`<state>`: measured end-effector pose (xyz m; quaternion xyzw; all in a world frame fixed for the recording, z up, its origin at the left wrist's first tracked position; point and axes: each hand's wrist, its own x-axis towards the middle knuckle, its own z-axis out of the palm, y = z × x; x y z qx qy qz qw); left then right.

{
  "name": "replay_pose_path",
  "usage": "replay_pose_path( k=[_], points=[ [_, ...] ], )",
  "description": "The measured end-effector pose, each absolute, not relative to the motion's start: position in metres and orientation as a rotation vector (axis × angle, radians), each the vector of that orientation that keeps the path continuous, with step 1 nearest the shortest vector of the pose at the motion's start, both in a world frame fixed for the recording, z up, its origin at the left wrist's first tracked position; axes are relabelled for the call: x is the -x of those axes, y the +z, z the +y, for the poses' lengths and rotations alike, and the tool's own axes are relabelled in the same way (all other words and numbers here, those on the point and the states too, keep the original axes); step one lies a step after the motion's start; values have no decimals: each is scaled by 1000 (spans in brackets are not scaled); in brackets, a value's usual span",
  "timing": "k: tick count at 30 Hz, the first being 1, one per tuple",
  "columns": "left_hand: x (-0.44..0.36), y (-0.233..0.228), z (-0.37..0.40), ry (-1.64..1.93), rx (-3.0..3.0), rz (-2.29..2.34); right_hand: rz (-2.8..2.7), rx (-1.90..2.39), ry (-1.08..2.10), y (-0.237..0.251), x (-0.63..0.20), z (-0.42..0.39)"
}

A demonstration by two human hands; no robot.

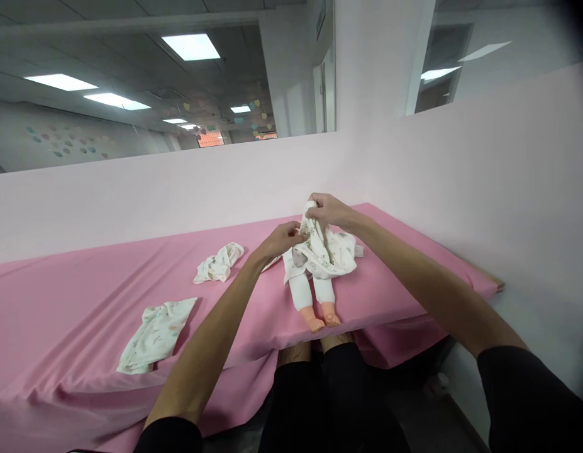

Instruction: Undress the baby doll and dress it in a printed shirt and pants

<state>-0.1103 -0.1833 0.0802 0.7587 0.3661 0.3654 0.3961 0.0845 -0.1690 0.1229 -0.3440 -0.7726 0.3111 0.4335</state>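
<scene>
**A:** ok so what's going on with the doll (314, 286)? Where is it exactly?

**B:** Lying on its back on the pink table (83, 296), near the front edge, feet poking just past it toward the person. Bare pinkish feet, white legs. Upper half is buried under a white printed top (326, 248), so you can't see the head at all.

**A:** And the hands?

**B:** Both on the top. Right hand (326, 209) is closed over a bunched bit of the cloth at the far end, lifted a little above the doll. Left hand (284, 238) is just beside it on the left, fingers pinched shut on the edge of the same cloth. The two hands are nearly touching.

**A:** Can you tell if the top is actually on the doll or just draped over?

**B:** Can't tell, it's too crumpled. It covers the chest and spreads out to the right side.

**A:** Anything else on the table?

**B:** Two more bits of clothing, same white print. A crumpled one (219, 262) left of the doll, near the left wrist, and a flatter one (155, 333) further left and closer to the front edge. Pink wall (484, 182) runs behind and along the right.
</scene>
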Motion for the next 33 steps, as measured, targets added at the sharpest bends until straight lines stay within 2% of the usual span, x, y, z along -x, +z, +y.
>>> replay_pose_path(
  k=[10, 19, 27, 33],
  points=[
    [146, 138, -153, 1633, -1833, 997, -1773, 848, 714, 151, -113, -157],
    [182, 203, -181, 1387, -2122, 1260, -1818, 912, 389, 183, -164, -153],
    [172, 231, -206, 1470, -2224, 1174, -1748, 764, 547, 201, -162, -167],
    [146, 227, -213, 1486, -2241, 1103, -1654, 553, 955, 192, -123, -172]
  ],
)
